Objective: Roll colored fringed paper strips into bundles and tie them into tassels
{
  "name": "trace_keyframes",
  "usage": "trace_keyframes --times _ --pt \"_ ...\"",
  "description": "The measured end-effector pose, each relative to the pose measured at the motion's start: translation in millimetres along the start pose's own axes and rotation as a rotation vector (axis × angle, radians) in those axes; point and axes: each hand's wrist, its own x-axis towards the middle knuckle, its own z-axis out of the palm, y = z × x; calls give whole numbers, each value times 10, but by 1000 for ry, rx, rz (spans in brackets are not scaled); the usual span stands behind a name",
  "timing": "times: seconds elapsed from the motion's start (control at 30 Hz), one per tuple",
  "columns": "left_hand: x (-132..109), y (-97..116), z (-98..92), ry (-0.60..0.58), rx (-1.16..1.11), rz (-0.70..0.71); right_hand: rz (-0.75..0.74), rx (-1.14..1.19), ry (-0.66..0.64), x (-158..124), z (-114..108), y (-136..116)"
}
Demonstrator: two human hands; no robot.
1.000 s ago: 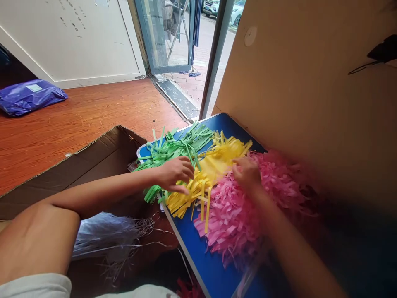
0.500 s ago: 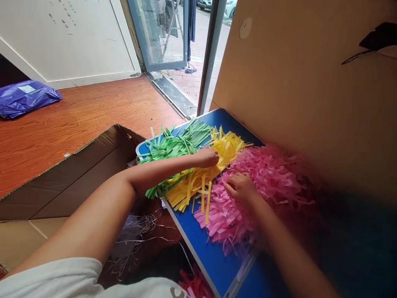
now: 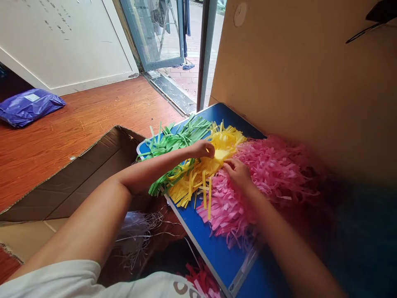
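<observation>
Three layered fringes of cut paper lie on a blue folding table (image 3: pixel 214 256): green (image 3: pixel 173 142), yellow (image 3: pixel 225 142) and pink (image 3: pixel 273 169). My left hand (image 3: pixel 203 149) reaches across the green strips, its curled fingers on the yellow fringe. Whether it grips any paper is hidden. My right hand (image 3: pixel 238 174) rests on the pink fringe, with its fingertips by the border of the yellow. Loose yellow strips hang over the pink near the table's front edge.
A brown cardboard box (image 3: pixel 89 169) stands open to the left of the table, with white strands (image 3: pixel 136 231) below it. Red-pink fringe (image 3: pixel 201 281) lies low at the bottom. A tan board (image 3: pixel 294 82) rises along the right. Beyond are a wood floor, a purple mailer bag (image 3: pixel 29 108) and an open glass door (image 3: pixel 151 33).
My left hand has moved from the front of the yellow fringe toward its far side. My right hand has shifted left toward the yellow. The camera view has drifted slightly.
</observation>
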Motion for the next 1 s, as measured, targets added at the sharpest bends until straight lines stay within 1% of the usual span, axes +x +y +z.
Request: trace_keyframes --times 0.1,0.17,0.23,0.3,0.43,0.53,0.63,0.7,0.8,0.9,0.97,1.0 --pt "-26 29 -22 6 -39 -14 76 66 105 54 39 10" --pt "-44 55 -35 3 -71 -22 74 100 151 70 44 13" --pt "-55 75 -44 5 -110 -38 40 112 162 76 43 14" --pt "-57 82 -51 10 -136 -53 10 91 145 82 45 18" --pt "-53 94 -78 -8 -134 -63 2 30 106 108 59 24" --pt "-73 188 -82 -12 -107 -56 -26 -145 -17 123 52 -13" --pt "-98 383 -25 79 20 -146 -109 -365 -172 111 28 -101" --pt "-97 530 38 120 168 -209 -159 -468 -231 91 18 -170" --pt "-57 704 103 87 374 -242 -199 -611 -268 49 23 -256" --pt "-17 804 93 36 562 -259 -225 -696 -296 -8 31 -311" --pt "-25 850 60 4 708 -248 -231 -726 -284 -52 26 -344" --pt "-41 872 42 -5 774 -245 -231 -738 -255 -71 22 -364"
